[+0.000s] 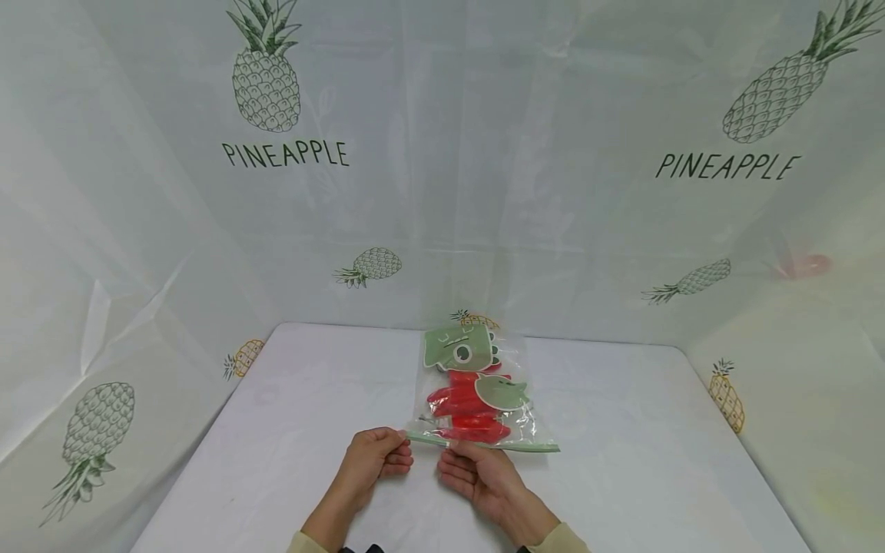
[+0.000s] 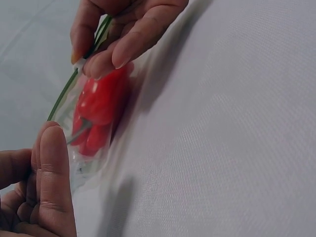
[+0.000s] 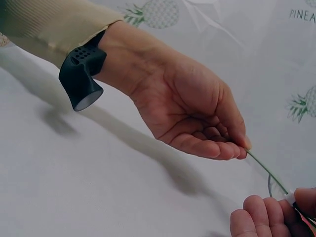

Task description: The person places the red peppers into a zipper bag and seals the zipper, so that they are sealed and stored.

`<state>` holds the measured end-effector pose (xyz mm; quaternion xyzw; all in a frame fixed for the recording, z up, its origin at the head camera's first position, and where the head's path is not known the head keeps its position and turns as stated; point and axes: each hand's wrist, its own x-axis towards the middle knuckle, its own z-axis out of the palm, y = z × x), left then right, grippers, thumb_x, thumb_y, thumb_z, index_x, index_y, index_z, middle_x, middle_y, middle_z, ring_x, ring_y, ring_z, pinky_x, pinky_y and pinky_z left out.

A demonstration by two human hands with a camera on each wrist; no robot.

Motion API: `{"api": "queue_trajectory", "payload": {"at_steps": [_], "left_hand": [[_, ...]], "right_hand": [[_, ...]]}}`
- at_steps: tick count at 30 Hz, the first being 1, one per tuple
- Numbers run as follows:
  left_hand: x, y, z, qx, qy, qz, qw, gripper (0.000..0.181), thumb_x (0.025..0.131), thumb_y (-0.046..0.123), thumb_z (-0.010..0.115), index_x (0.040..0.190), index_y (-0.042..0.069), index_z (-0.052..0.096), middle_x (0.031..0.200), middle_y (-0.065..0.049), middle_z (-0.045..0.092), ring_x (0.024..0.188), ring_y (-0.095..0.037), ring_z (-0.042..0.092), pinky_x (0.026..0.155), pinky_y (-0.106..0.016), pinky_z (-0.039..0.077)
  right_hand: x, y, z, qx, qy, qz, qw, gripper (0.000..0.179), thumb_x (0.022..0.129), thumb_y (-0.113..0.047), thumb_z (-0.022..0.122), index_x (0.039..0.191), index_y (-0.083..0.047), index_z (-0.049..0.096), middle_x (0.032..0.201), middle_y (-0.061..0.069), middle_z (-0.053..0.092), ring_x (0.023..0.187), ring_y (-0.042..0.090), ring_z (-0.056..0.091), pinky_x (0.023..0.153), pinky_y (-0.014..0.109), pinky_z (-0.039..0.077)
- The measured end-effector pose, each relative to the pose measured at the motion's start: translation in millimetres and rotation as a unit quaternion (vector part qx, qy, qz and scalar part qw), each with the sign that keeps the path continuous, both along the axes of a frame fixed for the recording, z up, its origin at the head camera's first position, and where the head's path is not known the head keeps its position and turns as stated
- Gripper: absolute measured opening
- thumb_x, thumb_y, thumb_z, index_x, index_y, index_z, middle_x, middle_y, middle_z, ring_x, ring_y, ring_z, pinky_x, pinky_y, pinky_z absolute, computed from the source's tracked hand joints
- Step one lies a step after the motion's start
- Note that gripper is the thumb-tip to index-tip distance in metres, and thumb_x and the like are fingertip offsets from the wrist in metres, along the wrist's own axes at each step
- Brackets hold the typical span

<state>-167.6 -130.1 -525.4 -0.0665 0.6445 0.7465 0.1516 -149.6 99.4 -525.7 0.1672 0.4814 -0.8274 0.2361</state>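
A clear zip bag (image 1: 522, 426) with green cartoon animal prints lies on the table. Inside are several glossy red, pepper-like things (image 1: 466, 401), also visible as a red shape (image 2: 101, 98) in the left wrist view. Along the near edge runs the bag's green zip strip (image 1: 512, 446). My left hand (image 1: 373, 458) pinches the strip's left end between thumb and fingers. Just to its right, my right hand (image 1: 484, 478) pinches the strip at a small white slider (image 3: 290, 197). The right hand's other fingers are curled loosely, palm partly turned up.
A white cloth-covered table (image 1: 311, 384) extends on both sides of the bag. White curtains (image 1: 484, 192) printed with pineapples stand behind and at the sides. A dark wrist camera (image 3: 81, 74) sits on my left wrist by the beige sleeve (image 3: 54, 29).
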Motion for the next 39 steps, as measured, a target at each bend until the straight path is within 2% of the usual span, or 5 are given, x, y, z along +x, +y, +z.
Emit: {"api": "queue_trajectory", "payload": {"at_steps": [10, 17, 29, 39], "left_hand": [[-1.1, -3.2, -2.2, -0.002, -0.001, 0.002, 1.0000, 0.030, 0.104, 0.016, 0.066, 0.105, -0.014, 0.067, 0.079, -0.006, 0.074, 0.072, -0.012, 0.073, 0.068, -0.027, 0.065], [-1.9, -4.6, -2.0, -0.004, 0.000, 0.002, 1.0000, 0.031, 0.104, 0.015, 0.065, 0.107, -0.016, 0.065, 0.080, -0.004, 0.074, 0.073, -0.011, 0.073, 0.070, -0.027, 0.065], [-0.3, -5.7, -1.5, -0.002, -0.001, 0.019, 0.9998, 0.021, 0.105, 0.013, 0.064, 0.101, -0.007, 0.068, 0.084, -0.006, 0.073, 0.074, -0.014, 0.074, 0.069, -0.028, 0.066], [-0.1, -7.2, -2.0, -0.009, -0.006, 0.027, 0.9996, 0.025, 0.105, 0.014, 0.064, 0.106, -0.011, 0.067, 0.084, -0.006, 0.073, 0.074, -0.014, 0.074, 0.069, -0.029, 0.066]], "right_hand": [[0.0, 4, -0.2, 0.001, 0.000, -0.002, 1.0000, 0.031, 0.101, -0.019, 0.072, 0.119, 0.005, 0.068, 0.107, 0.015, 0.080, 0.099, 0.027, 0.079, 0.095, 0.044, 0.062], [0.5, 6, -1.1, 0.001, 0.002, -0.004, 1.0000, 0.029, 0.100, -0.018, 0.072, 0.117, 0.005, 0.068, 0.103, 0.014, 0.080, 0.095, 0.025, 0.080, 0.093, 0.043, 0.063], [0.3, 13, -3.2, 0.003, -0.003, -0.006, 1.0000, 0.029, 0.100, -0.018, 0.072, 0.118, 0.005, 0.068, 0.103, 0.014, 0.080, 0.095, 0.024, 0.080, 0.093, 0.043, 0.063], [1.5, 17, -4.4, 0.004, 0.005, -0.008, 0.9999, 0.022, 0.100, -0.016, 0.071, 0.112, 0.002, 0.072, 0.102, 0.014, 0.080, 0.094, 0.024, 0.080, 0.092, 0.042, 0.064]]}}
